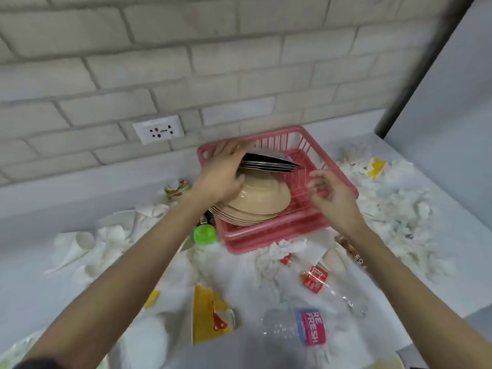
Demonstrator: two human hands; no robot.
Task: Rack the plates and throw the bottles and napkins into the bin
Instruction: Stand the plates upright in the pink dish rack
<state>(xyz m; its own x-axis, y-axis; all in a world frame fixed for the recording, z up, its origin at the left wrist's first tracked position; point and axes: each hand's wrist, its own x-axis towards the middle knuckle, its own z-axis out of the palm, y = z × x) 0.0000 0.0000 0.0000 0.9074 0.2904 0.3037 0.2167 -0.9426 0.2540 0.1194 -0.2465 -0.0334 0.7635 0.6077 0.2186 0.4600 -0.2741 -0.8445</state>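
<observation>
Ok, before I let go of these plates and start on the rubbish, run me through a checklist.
1. Beige plates in the pink rack: ok, stacked leaning.
2. Dark plates settled: cannot tell, left hand is on them.
3. Right hand free: ok, holds nothing.
4. Bottles cleared: not ok, clear bottle and green-capped bottle lie on the counter.
5. Napkins cleared: not ok, crumpled napkins lie around the rack.
6. Bin located: cannot tell, none in view.
</observation>
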